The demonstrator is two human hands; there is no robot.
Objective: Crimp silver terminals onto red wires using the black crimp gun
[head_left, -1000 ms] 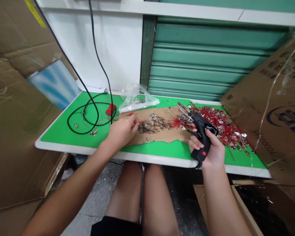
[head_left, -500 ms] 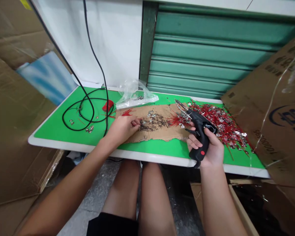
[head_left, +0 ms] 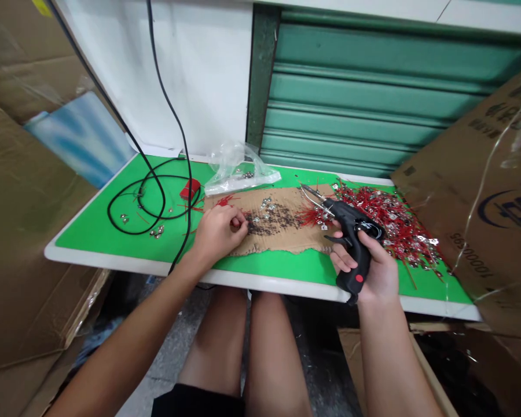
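Observation:
My right hand [head_left: 375, 263] is wrapped round the grip of a black soldering gun [head_left: 353, 231], whose metal tip points up and left over the cardboard. At the cardboard's left part, my left hand [head_left: 219, 231] is closed in a pinch; what its fingertips hold, if anything, is too small to make out. Short red wires [head_left: 226, 200] lie just behind that hand. On the torn cardboard sheet [head_left: 252, 246] are dark scorch-like specks and a few small shiny metal parts [head_left: 267, 202]. A big heap of red wires with metal pieces [head_left: 391, 217] lies right of the soldering gun.
A clear plastic bag [head_left: 238, 174] with small metal parts lies behind the cardboard. Left of it are a red block-like item [head_left: 190, 189], a looped black cable [head_left: 113, 200] and loose metal parts [head_left: 157, 231]. Large cardboard boxes [head_left: 495, 191] flank the green tabletop [head_left: 286, 266].
The soldering gun's tip has shifted slightly left and down. My left hand stays near the same spot, its fingers still pinched and turned a little.

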